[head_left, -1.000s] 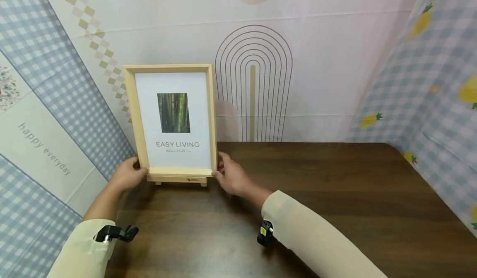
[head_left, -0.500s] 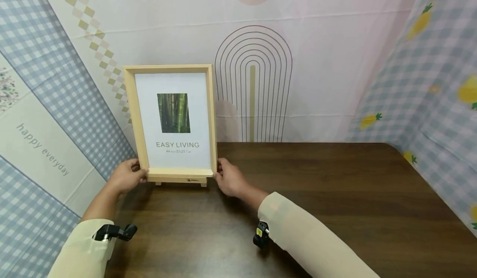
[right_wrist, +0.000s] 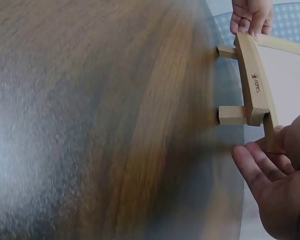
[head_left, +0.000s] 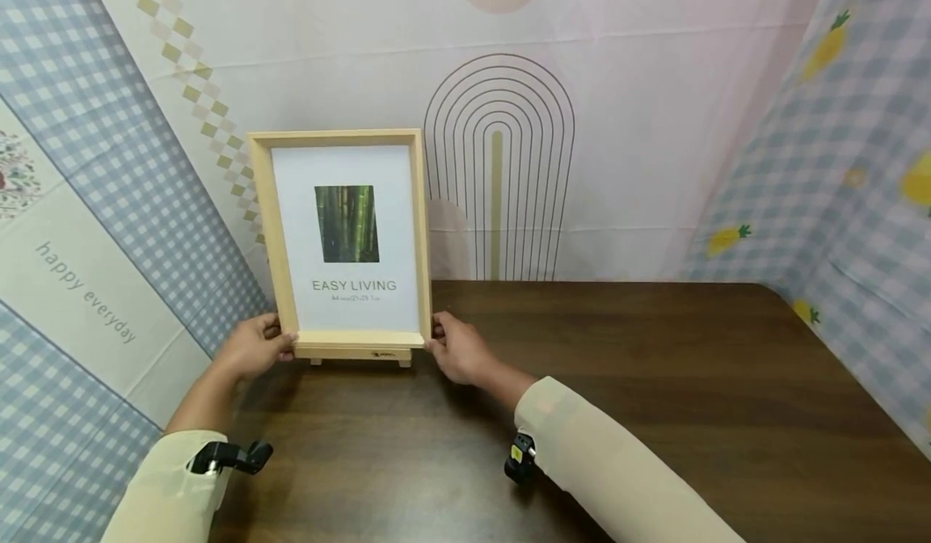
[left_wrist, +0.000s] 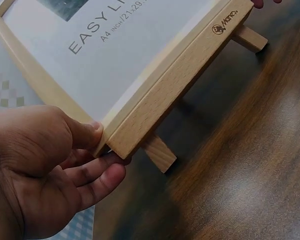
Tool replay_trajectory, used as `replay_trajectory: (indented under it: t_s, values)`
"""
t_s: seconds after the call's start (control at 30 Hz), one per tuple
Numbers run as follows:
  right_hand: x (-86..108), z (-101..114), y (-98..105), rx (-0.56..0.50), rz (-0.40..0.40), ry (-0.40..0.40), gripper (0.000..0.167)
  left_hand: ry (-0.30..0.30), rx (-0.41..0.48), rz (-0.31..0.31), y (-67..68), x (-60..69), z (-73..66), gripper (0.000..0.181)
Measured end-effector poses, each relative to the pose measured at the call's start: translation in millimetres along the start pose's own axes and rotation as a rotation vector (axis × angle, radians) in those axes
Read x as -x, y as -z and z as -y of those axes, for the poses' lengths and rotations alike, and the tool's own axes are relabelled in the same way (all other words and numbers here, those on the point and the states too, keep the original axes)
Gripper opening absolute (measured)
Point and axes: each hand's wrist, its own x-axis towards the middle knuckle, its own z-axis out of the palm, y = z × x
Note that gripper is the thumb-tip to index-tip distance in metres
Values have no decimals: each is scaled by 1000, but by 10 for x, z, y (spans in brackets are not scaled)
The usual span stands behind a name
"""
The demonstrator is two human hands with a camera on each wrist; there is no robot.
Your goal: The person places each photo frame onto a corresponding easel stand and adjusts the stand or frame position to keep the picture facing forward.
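Observation:
A pale wooden picture frame [head_left: 424, 228] with a white "EASY LIVING" sheet and a bamboo photo stands upright, leaning back a little, on a small wooden easel [head_left: 356, 354]. The easel's front ledge and two short feet show beneath it; the rest is hidden behind the frame. My left hand [head_left: 254, 347] pinches the frame's lower left corner, thumb in front, and its other fingers reach under the end of the ledge in the left wrist view. At the lower right corner my right hand [head_left: 460, 351] grips the frame between thumb [right_wrist: 280, 135] and fingers.
The dark wooden table [head_left: 618, 381] spreads to the right and in front. A white patterned cloth [head_left: 640, 139] hangs close behind the frame. Blue checked cloths border the left side [head_left: 167, 147] and the right side [head_left: 851, 228].
Frame and easel keep their place between the hands; the whole head view has shifted slightly. The right hand's fingers have slid a little down the frame's edge since one second ago.

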Motion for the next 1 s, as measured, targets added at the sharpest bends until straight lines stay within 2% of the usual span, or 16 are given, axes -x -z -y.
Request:
replay_trajectory:
  t_s: [0.43,0.77,1.0]
  values:
    - [-3,3,34,98,41,11,41,-17,-16,11,26,-24,27,58]
    - [-32,26,15,137,48,6,42,-49,21,34,85,-69,112,57]
    - [-11,46,47,135,37,-16,41,-82,62,78,102,-104,127,56]
